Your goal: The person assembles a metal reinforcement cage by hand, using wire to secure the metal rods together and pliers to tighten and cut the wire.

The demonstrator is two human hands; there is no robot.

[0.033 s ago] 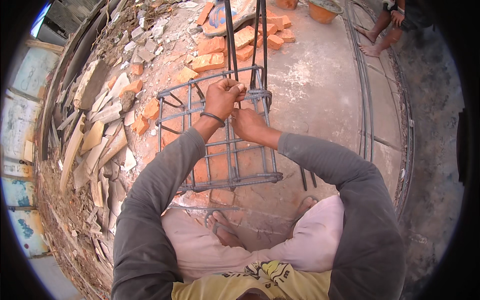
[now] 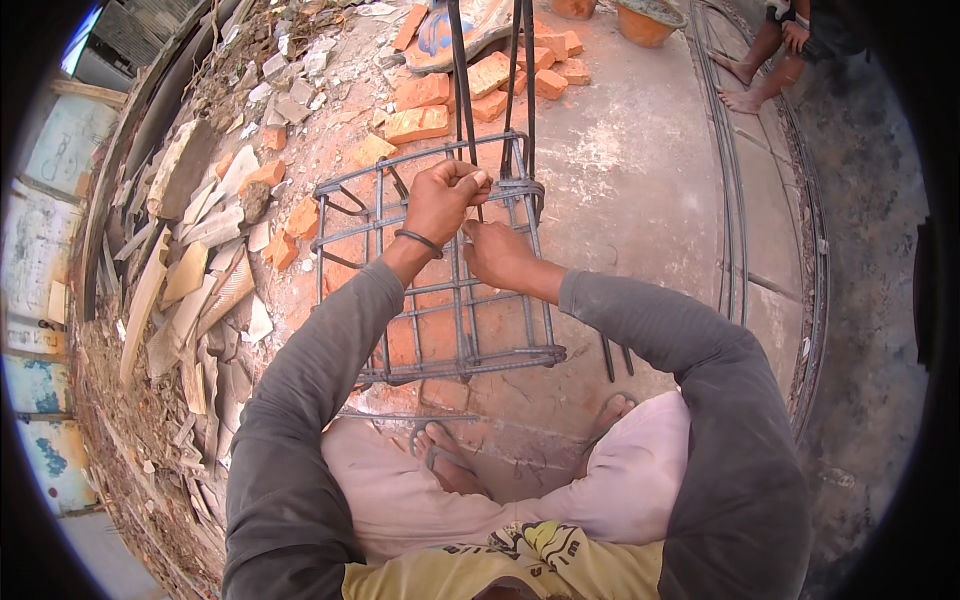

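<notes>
A rebar cage (image 2: 462, 285) of crossed steel bars stands in front of my feet. Over its upper middle, my left hand (image 2: 440, 205) is closed, thumb and forefinger pinched together; whatever lies between them is too small to make out. Just below and to the right, my right hand (image 2: 500, 258) is also closed, fingers curled in close to the bars. What it grips, if anything, is hidden. Long upright steel bars (image 2: 461, 75) rise behind my hands, close to the cage's far right corner.
Orange bricks (image 2: 418, 124) lie beyond the cage, near an orange bucket (image 2: 648, 24). Broken tiles and rubble (image 2: 190, 270) cover the left side. Long rods (image 2: 733, 200) run along the floor at right. Another person's bare feet (image 2: 742, 100) show at the far right.
My left hand has shifted very slightly left and down. My right hand has moved a touch down and right. The cage stays where it was.
</notes>
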